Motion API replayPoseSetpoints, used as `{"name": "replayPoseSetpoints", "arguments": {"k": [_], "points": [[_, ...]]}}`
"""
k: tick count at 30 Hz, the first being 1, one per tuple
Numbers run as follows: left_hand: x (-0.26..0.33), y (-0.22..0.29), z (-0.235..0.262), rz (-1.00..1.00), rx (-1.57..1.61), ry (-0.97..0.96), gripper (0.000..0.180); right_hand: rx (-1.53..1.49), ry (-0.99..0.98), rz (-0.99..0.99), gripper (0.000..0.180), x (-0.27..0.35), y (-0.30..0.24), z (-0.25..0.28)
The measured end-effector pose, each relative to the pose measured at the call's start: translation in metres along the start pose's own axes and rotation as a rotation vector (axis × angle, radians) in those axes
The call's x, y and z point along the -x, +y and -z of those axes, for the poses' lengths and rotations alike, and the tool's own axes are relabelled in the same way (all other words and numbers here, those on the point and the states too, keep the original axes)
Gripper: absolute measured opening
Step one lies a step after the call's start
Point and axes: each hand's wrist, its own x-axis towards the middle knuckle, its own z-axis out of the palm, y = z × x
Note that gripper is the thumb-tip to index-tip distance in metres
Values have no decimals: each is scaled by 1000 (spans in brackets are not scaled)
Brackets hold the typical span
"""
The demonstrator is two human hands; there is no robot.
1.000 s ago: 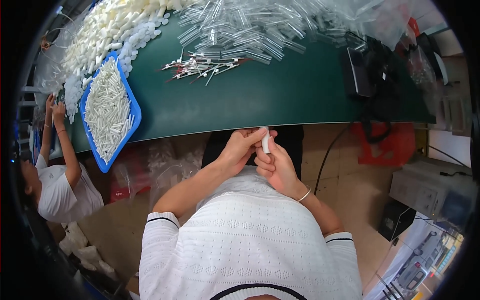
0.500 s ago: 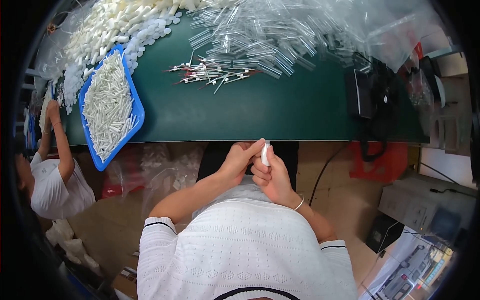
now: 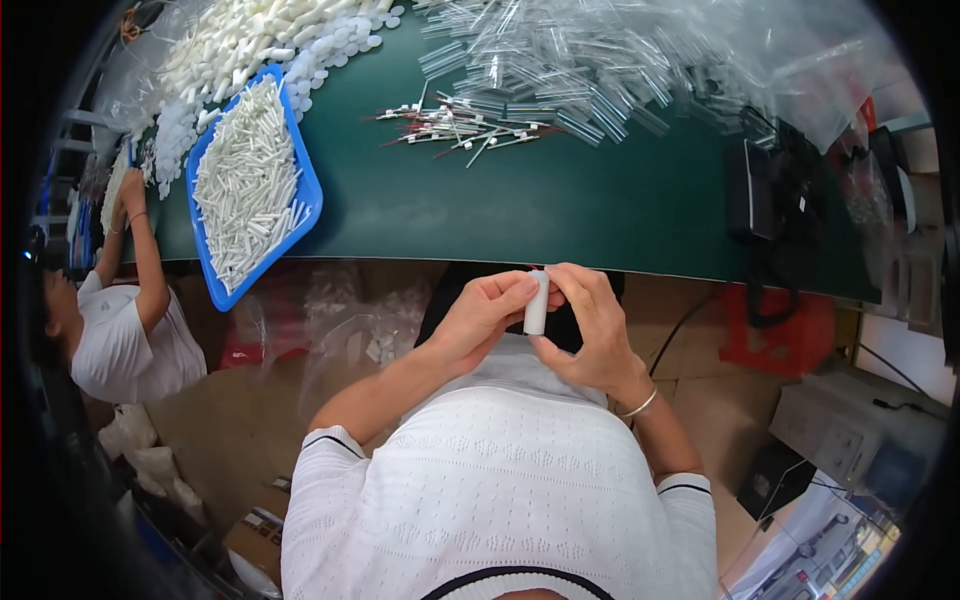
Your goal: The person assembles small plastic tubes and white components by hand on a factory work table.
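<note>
Just off the near edge of the table, a smooth white cylinder stands between my two hands, long side pointing away from me. My left hand pinches its far part, with the thumb on the tube. My right hand curves round from the other side; its fingertips are at the far end and its thumb is by the near end. What the cylinder contains is hidden. Beyond my hands, thin white sticks with red wires lie in a small heap on the green table.
A blue tray full of short white tubes juts over the table edge. Behind it lie cream cylinders and translucent discs. Clear plastic tubes are piled at the back, a black device at the right. Another person works at far left.
My right hand has opened from its wrap round the white cylinder to a looser hold, showing more of it. The view has shifted, so the table contents appear further right and up.
</note>
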Motion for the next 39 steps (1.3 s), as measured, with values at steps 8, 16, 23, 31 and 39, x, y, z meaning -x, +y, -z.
{"name": "replayPoseSetpoints", "arguments": {"k": [8,16,23,31,39], "points": [[10,8,3,62,5,-63,34,15,46,87,67,-5,6,-12],[25,16,19,88,96,-28,35,-122,-108,2,64,-32,-8,-21],[119,-24,149,150,-498,570,44,107,-158,20,27,-115,41,-5],[81,29,78,-96,-1035,385,21,254,-109,74,16,-96,50,-20],[-46,83,32,-1007,-1505,68,26,222,-82,44,15,-65,42,-6]]}}
